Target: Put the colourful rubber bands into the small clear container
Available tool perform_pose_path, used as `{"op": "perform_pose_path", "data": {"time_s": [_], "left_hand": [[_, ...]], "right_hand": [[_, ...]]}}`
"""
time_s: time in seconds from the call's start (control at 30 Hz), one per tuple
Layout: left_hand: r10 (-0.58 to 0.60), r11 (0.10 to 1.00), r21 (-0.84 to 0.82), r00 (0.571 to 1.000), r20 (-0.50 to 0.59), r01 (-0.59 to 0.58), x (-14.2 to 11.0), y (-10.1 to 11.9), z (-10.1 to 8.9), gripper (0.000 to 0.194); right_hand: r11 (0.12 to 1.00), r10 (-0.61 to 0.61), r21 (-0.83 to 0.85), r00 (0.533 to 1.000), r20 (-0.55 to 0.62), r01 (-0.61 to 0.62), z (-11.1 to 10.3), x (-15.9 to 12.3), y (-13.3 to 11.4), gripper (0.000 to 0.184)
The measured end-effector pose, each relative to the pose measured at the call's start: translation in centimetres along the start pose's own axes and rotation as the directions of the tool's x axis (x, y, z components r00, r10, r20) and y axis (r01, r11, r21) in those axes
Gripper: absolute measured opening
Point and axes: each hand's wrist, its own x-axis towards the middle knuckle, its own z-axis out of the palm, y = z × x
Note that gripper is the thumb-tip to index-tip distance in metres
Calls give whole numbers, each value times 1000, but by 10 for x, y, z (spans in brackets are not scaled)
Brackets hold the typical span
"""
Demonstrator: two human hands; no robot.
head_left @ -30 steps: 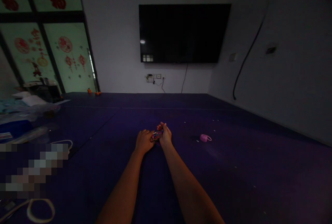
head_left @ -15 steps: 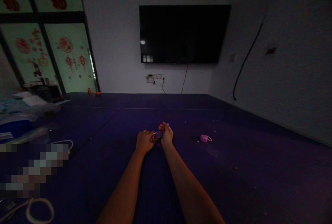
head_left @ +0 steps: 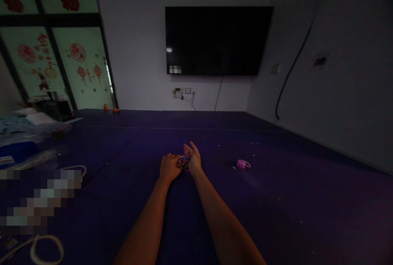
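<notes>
Both my arms reach forward over a dark purple floor mat (head_left: 276, 199). My left hand (head_left: 168, 166) is curled, knuckles up, its fingers closed on a small multicoloured object (head_left: 184, 161) that lies between the two hands. My right hand (head_left: 192, 156) lies beside it with the palm turned up and the fingers partly stretched out, the object resting against its palm. The room is dim, so what the small object is stays unclear. A small pink item (head_left: 242, 163) lies on the mat a short way right of my right hand.
A black TV (head_left: 218, 39) hangs on the far wall above a socket with cables. Glass doors with red paper decorations (head_left: 58, 60) stand at the left. Bags and clutter (head_left: 27, 130) lie at the left edge, and a white cable loop (head_left: 46, 248) at the bottom left.
My right hand's fingers have uncurled from a closed pinch to a more stretched, palm-up pose. The left hand has barely moved.
</notes>
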Motion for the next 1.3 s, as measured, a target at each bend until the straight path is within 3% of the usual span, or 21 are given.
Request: {"op": "perform_pose_path", "data": {"time_s": [0.13, 0.43, 0.73, 1.03, 1.3], "left_hand": [[-10, 1000, -9, 999, -31, 10, 0, -1, 1, 30], [-25, 999, -42, 996, -85, 21, 2, -4, 3, 23], [-11, 997, -71, 997, -81, 6, 2, -3, 4, 33], [1, 996, -87, 998, -63, -7, 2, -3, 4, 34], [2, 996, -89, 996, -85, -10, 3, -4, 3, 26]], "right_hand": [[994, 108, 20, 992, 71, -110, 4, -4, 2, 32], [978, 196, 26, 958, 211, -206, 10, -11, -5, 28], [987, 161, -37, 983, 85, -159, 18, -9, -8, 55], [993, 115, -48, 990, 82, -112, 13, -10, -6, 26], [991, 131, -17, 983, 130, -130, 12, -10, -5, 42]]}}
